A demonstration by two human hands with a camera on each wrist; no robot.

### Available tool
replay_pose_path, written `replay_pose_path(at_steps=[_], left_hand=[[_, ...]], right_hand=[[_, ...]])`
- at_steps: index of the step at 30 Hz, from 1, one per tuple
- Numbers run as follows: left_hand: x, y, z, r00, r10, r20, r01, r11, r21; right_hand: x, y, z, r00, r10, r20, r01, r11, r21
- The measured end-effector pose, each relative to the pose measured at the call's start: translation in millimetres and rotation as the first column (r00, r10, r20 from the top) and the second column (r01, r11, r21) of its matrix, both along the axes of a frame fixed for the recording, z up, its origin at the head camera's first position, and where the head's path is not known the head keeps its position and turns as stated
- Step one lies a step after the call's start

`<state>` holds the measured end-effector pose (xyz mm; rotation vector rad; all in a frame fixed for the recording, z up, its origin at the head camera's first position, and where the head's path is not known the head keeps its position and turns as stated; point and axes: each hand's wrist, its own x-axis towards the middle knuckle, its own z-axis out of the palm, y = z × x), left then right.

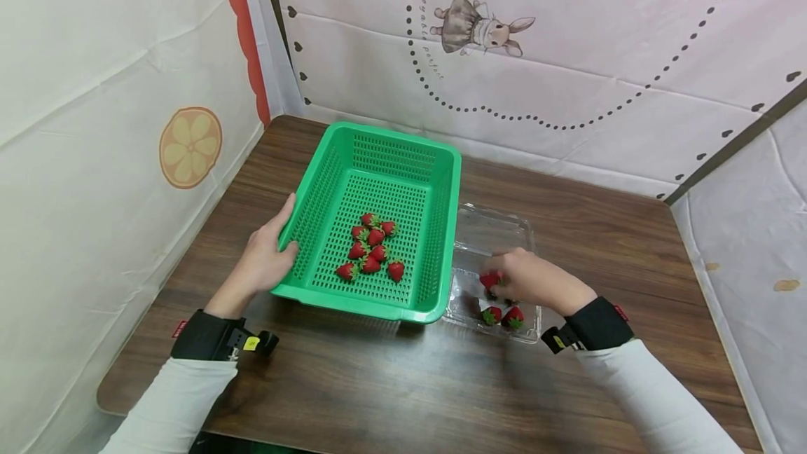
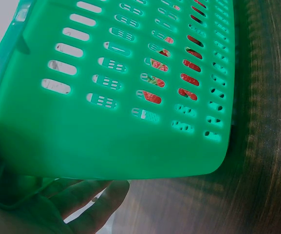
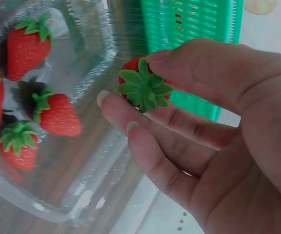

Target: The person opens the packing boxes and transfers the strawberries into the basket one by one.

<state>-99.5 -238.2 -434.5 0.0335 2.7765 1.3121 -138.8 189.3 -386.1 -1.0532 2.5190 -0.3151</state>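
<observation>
A green slotted basket [image 1: 372,308] stands on the table, several red strawberries [image 1: 370,264] with green leaves lying on its floor. My left hand [image 1: 267,261] grips the basket's left rim near the front corner; the left wrist view shows its fingers [image 2: 101,204] by the rim, partly hidden. To the basket's right, my right hand [image 1: 529,279] is over a clear plastic box [image 1: 536,314]. Between thumb and fingers it pinches a strawberry [image 3: 145,87], leafy end toward the wrist camera. Several other strawberries [image 3: 60,117] lie in the box.
The brown wooden table [image 1: 353,384] extends in front of the basket and to the right of the box. White printed cloth [image 1: 567,40] hangs behind the table and along both sides. The box's transparent lid [image 1: 492,226] lies folded back behind it, close to the basket's right wall.
</observation>
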Motion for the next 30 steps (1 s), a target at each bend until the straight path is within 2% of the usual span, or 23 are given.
replay_pose_path(at_steps=[16, 26, 30], left_hand=[[-0.3, 0.0, 1.3, 1.000, -0.001, 0.003, 0.001, 1.000, -0.002], [0.1, 0.5, 1.6, 1.000, 0.001, 0.004, -0.001, 1.000, 0.004], [0.3, 0.8, 1.9, 1.000, 0.001, 0.008, -0.001, 1.000, 0.001]], right_hand=[[-3.3, -5.4, 33.8, 0.999, -0.042, -0.007, 0.041, 0.998, -0.057], [-8.1, -19.1, 51.4, 0.995, -0.032, -0.093, 0.024, 0.996, -0.089], [-9.7, -30.3, 55.5, 0.995, -0.018, -0.101, 0.008, 0.996, -0.091]])
